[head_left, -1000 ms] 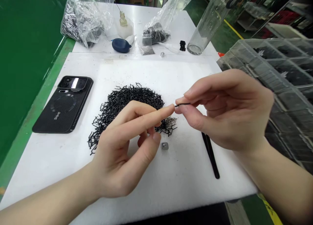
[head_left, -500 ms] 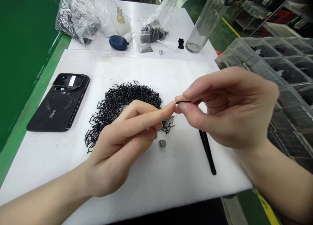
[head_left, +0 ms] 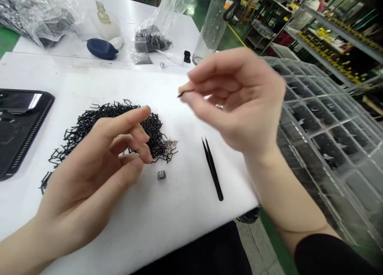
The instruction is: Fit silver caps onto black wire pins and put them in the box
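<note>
My right hand [head_left: 233, 95] is raised over the right part of the white table, with a small bent black wire piece [head_left: 185, 93] pinched between thumb and fingertips. My left hand [head_left: 98, 163] hangs over the near side of a pile of bent black wire pieces [head_left: 92, 121], partly hiding it. Its index finger is stretched out, its other fingers are loosely curled, and nothing shows in it. At the pile's right edge lie tiny silvery bits [head_left: 171, 146]. A small clear grey cube-like piece [head_left: 161, 175] sits nearer me. Black tweezers [head_left: 213, 169] lie below my right hand.
A black phone [head_left: 22, 127] lies at left. Behind are plastic bags [head_left: 44, 16], a blue rubber bulb [head_left: 101, 48], a needle-tipped bottle [head_left: 104, 22], a small black part [head_left: 187, 56] and a tall glass jug [head_left: 211, 24]. Clear compartment boxes [head_left: 317, 119] stand at right.
My hands have drawn apart; the black wire piece stays in my right hand. My left fingers have spread. The whole view has turned to the right.
</note>
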### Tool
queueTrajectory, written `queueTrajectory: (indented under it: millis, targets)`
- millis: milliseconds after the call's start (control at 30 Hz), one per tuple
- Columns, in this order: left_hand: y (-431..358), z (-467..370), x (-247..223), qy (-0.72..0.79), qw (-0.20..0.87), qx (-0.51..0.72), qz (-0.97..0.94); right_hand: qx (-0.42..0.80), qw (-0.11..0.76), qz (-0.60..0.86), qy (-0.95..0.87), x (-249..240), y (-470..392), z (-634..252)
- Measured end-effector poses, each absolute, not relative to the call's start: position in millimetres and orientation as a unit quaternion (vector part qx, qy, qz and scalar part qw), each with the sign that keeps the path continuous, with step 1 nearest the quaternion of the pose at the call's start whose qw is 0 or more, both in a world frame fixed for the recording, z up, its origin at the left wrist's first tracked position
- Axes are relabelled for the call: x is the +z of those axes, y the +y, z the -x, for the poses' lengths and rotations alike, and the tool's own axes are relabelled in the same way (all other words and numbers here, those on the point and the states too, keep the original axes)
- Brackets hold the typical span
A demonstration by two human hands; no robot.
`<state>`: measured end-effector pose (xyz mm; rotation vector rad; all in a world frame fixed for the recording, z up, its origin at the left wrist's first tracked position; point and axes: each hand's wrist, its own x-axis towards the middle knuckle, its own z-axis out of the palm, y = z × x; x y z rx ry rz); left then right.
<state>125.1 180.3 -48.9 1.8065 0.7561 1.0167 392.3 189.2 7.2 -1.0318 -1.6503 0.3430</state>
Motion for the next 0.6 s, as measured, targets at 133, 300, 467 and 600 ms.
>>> queueTrajectory:
  millis: [133, 300, 467, 600]
  targets:
    - [179, -127, -44, 0.296, 0.393, 0.352, -0.796, 0.062, 0.466, 0.548, -0.692, 36, 190, -431]
    - [174, -133, -46, 0.248, 0.366, 0.291, -0.848, 0.074, 0.331, 0.667, -0.664, 35, 191, -472]
    - [174, -135, -50, 0.238, 0.341, 0.262, -0.871, 0.072, 0.304, 0.696, -0.647, 19, 180, -485]
    - [178, -135, -56, 0.235, 0.308, 0.255, -0.886, 0.09, 0.32, 0.695, -0.637, 16, 152, -473]
